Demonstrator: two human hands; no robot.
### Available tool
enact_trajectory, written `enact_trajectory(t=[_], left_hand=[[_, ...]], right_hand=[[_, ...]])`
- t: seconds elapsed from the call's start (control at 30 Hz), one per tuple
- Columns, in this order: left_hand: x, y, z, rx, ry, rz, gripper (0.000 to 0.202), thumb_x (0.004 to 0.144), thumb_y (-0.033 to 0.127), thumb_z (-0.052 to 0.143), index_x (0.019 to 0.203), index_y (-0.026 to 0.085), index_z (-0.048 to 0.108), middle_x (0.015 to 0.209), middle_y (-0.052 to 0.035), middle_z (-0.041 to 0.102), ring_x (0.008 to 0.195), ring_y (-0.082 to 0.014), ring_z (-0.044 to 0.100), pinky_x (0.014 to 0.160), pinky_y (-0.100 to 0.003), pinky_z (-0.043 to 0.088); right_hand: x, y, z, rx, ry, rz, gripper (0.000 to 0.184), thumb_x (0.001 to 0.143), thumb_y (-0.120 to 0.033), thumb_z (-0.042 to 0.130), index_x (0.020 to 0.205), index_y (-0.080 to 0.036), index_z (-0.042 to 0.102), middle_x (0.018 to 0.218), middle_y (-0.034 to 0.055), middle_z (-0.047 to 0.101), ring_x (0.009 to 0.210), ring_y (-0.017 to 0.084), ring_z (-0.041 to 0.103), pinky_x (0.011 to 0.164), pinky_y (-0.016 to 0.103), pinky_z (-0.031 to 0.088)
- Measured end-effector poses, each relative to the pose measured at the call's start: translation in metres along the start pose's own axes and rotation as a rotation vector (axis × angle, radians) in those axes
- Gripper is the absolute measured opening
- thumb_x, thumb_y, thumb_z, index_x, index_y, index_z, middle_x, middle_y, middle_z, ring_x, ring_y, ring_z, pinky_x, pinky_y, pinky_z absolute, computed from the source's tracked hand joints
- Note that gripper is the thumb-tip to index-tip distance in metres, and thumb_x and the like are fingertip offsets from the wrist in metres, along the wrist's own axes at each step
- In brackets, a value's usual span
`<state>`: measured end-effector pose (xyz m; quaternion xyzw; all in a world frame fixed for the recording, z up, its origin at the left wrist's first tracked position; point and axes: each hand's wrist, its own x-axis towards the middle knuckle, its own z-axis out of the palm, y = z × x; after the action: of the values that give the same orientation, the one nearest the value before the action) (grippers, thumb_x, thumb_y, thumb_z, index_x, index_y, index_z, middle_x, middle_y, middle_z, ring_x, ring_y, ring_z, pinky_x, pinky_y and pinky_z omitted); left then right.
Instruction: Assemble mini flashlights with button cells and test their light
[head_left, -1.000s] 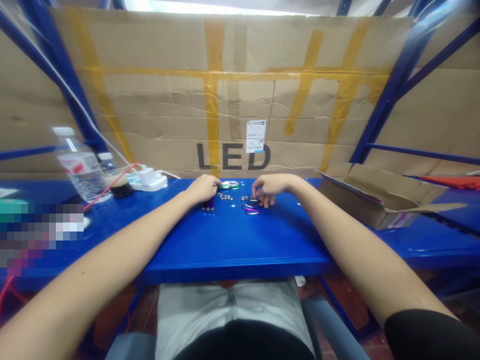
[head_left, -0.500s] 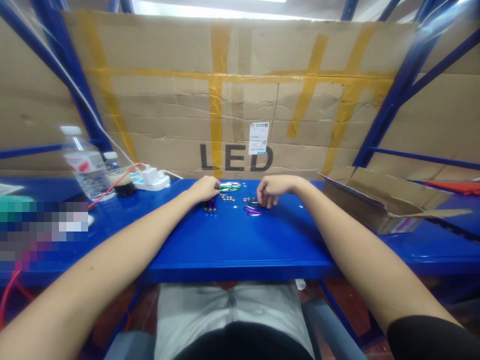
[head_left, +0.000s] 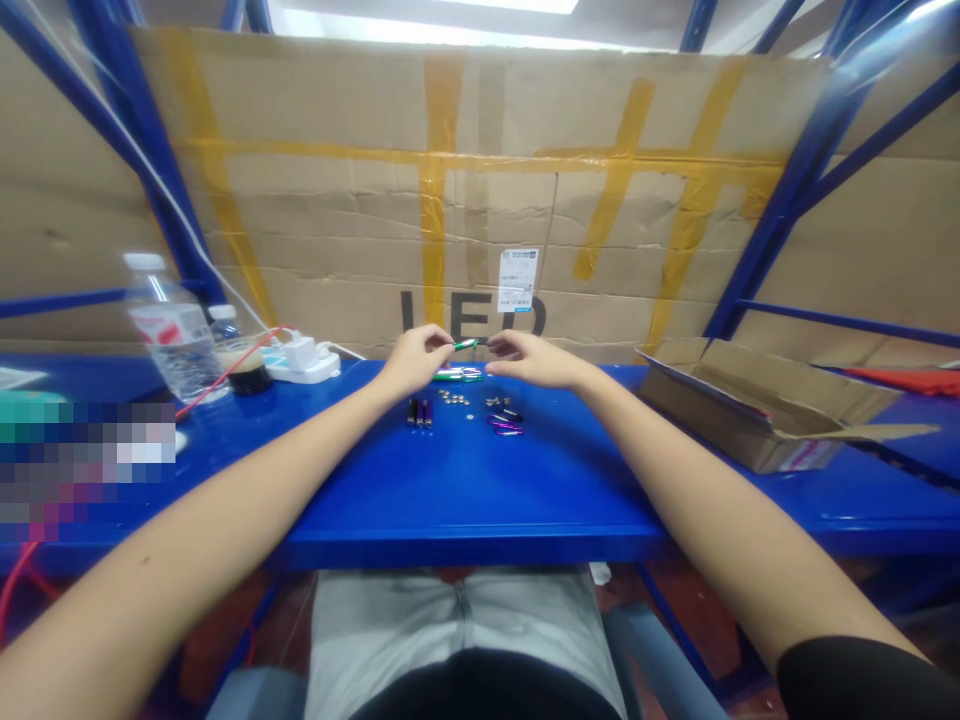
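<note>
Two bare hands, left hand (head_left: pixel 416 360) and right hand (head_left: pixel 529 360), are facing each other above the far part of the blue table (head_left: pixel 465 480). Left hand is pinching a small green piece (head_left: pixel 465 345) at its fingertips, so it is grasping. Right hand is curving its fingers towards the dark end of that piece; cannot tell whether it is gripping or only touching. Green piece is sitting in the gap between the hands, lifted off the table, lying roughly sideways.

More green pieces (head_left: pixel 459 375) are lying on the table just below the hands. Three dark tubes (head_left: pixel 420 413) are lying side by side, nearer the person, under the left wrist side. Small metallic bits (head_left: pixel 454 398) are scattering to their right, with a second little group beside them. Purple clips (head_left: pixel 508 427) are lying nearest the person on the right, a black piece (head_left: pixel 513 414) just beyond; exact shapes are blurring.

Open cardboard box (head_left: pixel 787 440) is standing at right. Large bottle (head_left: pixel 169 335), cup of dark liquid (head_left: pixel 247 375) and white power strip (head_left: pixel 311 367) are standing at left. Big cardboard sheet (head_left: pixel 337 240) with a white label (head_left: pixel 517 280) is standing behind everything.
</note>
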<state>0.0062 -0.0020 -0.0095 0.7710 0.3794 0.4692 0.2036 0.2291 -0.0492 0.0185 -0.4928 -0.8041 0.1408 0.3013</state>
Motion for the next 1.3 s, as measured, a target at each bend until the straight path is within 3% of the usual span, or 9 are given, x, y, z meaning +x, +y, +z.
enact_trajectory(t=[0.07, 0.17, 0.27, 0.37, 0.5, 0.6, 0.8, 1.03, 1.3], left_hand=[[-0.002, 0.008, 0.002, -0.154, -0.046, -0.029, 0.005, 0.086, 0.017, 0.059, 0.089, 0.014, 0.061, 0.072, -0.0039, 0.067, 0.061, -0.0127, 0.062, 0.063, -0.028, 0.05], [-0.004, 0.014, 0.005, -0.233, -0.113, -0.067, 0.008, 0.087, 0.014, 0.056, 0.095, 0.014, 0.058, 0.067, -0.002, 0.064, 0.055, -0.0101, 0.057, 0.061, -0.027, 0.048], [-0.006, 0.015, 0.007, -0.19, -0.163, -0.048, 0.016, 0.086, 0.011, 0.052, 0.101, 0.015, 0.058, 0.068, 0.0, 0.061, 0.057, -0.01, 0.055, 0.061, -0.026, 0.045], [-0.008, 0.013, 0.007, -0.105, -0.232, 0.04, 0.015, 0.084, 0.017, 0.057, 0.099, 0.015, 0.061, 0.078, -0.0021, 0.064, 0.07, -0.0127, 0.058, 0.068, -0.027, 0.045], [-0.01, 0.008, 0.006, 0.055, -0.317, 0.143, 0.021, 0.082, 0.035, 0.064, 0.085, 0.014, 0.062, 0.079, -0.0023, 0.064, 0.077, -0.0155, 0.057, 0.071, -0.028, 0.043], [-0.01, 0.006, 0.004, 0.142, -0.35, 0.179, 0.023, 0.086, 0.037, 0.058, 0.083, 0.015, 0.064, 0.077, -0.0014, 0.063, 0.076, -0.0159, 0.055, 0.071, -0.028, 0.04], [-0.011, 0.01, 0.004, 0.081, -0.435, 0.187, 0.03, 0.088, 0.042, 0.055, 0.085, 0.015, 0.065, 0.074, -0.0001, 0.06, 0.072, -0.0142, 0.051, 0.069, -0.027, 0.038], [-0.012, 0.015, 0.003, -0.184, -0.537, -0.066, 0.036, 0.078, 0.049, 0.069, 0.07, 0.017, 0.054, 0.053, 0.0058, 0.038, 0.048, -0.0079, 0.033, 0.049, -0.024, 0.025], [-0.012, 0.008, -0.001, -0.544, -0.729, -0.348, 0.035, 0.084, 0.048, 0.065, 0.071, 0.018, 0.054, 0.05, 0.0078, 0.022, 0.041, -0.0048, 0.018, 0.042, -0.021, 0.015]], right_hand=[[0.002, 0.0, 0.008, 0.116, -0.017, -0.037, 0.043, 0.084, -0.033, 0.069, 0.122, -0.016, 0.058, 0.127, 0.0137, 0.065, 0.114, 0.023, 0.061, 0.098, 0.037, 0.049], [0.004, -0.001, 0.016, 0.213, -0.067, -0.043, 0.018, 0.094, -0.029, 0.054, 0.101, -0.014, 0.061, 0.098, 0.0108, 0.073, 0.09, 0.019, 0.068, 0.084, 0.031, 0.053], [0.003, -0.004, 0.019, 0.118, -0.091, 0.008, 0.021, 0.097, -0.027, 0.047, 0.083, -0.016, 0.057, 0.063, 0.0036, 0.066, 0.061, 0.015, 0.065, 0.067, 0.026, 0.05], [0.001, -0.006, 0.023, -0.037, -0.09, 0.013, 0.023, 0.097, -0.028, 0.047, 0.08, -0.017, 0.058, 0.05, -0.0004, 0.059, 0.051, 0.014, 0.06, 0.061, 0.025, 0.045], [-0.001, -0.008, 0.027, -0.092, -0.104, -0.031, 0.028, 0.098, -0.03, 0.044, 0.078, -0.016, 0.058, 0.05, -0.0013, 0.055, 0.048, 0.013, 0.056, 0.057, 0.024, 0.04], [-0.002, -0.01, 0.025, -0.146, -0.11, -0.078, 0.026, 0.097, -0.027, 0.045, 0.077, -0.015, 0.058, 0.055, -0.0016, 0.054, 0.05, 0.011, 0.052, 0.057, 0.024, 0.036], [-0.002, -0.007, 0.02, -0.234, -0.082, -0.219, 0.026, 0.094, -0.024, 0.048, 0.07, -0.016, 0.053, 0.059, -0.002, 0.051, 0.059, 0.01, 0.04, 0.06, 0.025, 0.028], [-0.002, -0.004, 0.02, -0.254, -0.044, -0.343, 0.029, 0.093, -0.022, 0.049, 0.064, -0.018, 0.046, 0.058, -0.0033, 0.044, 0.059, 0.01, 0.035, 0.061, 0.025, 0.028], [-0.003, -0.005, 0.018, -0.302, -0.059, -0.394, 0.022, 0.095, -0.022, 0.049, 0.08, -0.016, 0.064, 0.079, 0.0058, 0.067, 0.074, 0.015, 0.055, 0.07, 0.026, 0.034]])
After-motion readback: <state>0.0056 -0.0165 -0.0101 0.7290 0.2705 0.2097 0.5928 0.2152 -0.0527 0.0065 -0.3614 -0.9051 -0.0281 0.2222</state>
